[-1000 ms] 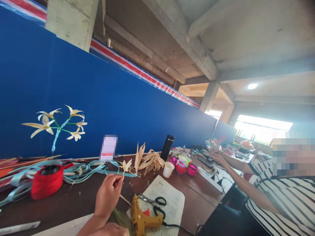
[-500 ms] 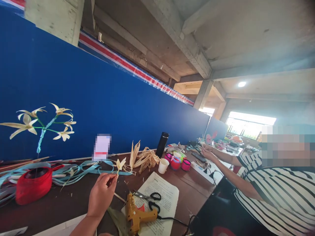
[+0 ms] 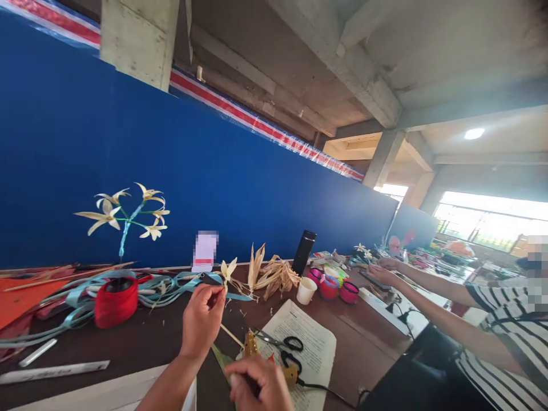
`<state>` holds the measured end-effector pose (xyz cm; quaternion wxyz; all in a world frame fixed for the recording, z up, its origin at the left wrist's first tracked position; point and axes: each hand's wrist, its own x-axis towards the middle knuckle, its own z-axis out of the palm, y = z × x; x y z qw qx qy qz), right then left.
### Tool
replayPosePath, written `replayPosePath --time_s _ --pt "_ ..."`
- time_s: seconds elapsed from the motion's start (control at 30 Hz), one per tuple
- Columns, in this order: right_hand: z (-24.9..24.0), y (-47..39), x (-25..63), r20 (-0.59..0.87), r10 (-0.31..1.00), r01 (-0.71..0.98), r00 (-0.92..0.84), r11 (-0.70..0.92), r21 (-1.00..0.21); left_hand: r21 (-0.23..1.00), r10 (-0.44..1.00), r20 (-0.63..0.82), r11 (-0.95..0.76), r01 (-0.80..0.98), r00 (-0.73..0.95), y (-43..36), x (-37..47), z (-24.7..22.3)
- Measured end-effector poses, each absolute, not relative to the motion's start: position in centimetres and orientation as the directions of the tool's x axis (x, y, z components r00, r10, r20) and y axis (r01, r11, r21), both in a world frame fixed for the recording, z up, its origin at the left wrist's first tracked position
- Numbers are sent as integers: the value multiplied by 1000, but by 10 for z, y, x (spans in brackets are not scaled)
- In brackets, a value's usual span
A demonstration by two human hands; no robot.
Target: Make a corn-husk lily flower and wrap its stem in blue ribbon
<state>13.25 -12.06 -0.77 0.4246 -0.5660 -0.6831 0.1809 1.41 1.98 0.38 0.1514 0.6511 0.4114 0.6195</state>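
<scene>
My left hand (image 3: 202,321) is closed in a pinch on a small pale yellow flower (image 3: 228,270), which stands upright above its fingertips. My right hand (image 3: 261,383) is low in the view with its fingers curled; whatever may be between them is hidden. Behind it lies a yellow glue gun (image 3: 250,344), partly covered by the hand. A green husk-like strip (image 3: 221,361) shows beside the right fingertips. Black-handled scissors (image 3: 293,343) rest on a printed sheet (image 3: 314,337). At left, a branch of pale flowers (image 3: 124,220) rises behind a red ribbon roll (image 3: 116,302).
Dry husks (image 3: 278,274), a black flask (image 3: 304,253), a white cup (image 3: 306,291) and pink-rimmed tubs (image 3: 349,292) stand at the back. Pale blue ribbons (image 3: 81,297) spread at left. A co-worker in a striped shirt (image 3: 496,342) works at right. The glue gun's cord (image 3: 325,390) runs right.
The view has swung left, so things appear farther right. My right hand has come up into view in front of the glue gun. My left hand still holds the flower.
</scene>
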Motion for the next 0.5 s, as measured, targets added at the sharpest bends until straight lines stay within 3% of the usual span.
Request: replayPosePath --time_s 0.17,0.33,0.5 --pt "30 -90 172 373 926 714 58 222 -664 729 738 647 -525 440 -190 30 -9 3" --pt "38 -8 185 243 960 867 141 -2 -499 747 739 601 -383 544 -305 40 -26 -21" --pt "30 66 166 142 970 907 197 -126 -401 691 689 672 -454 562 -271 44 -31 -25"
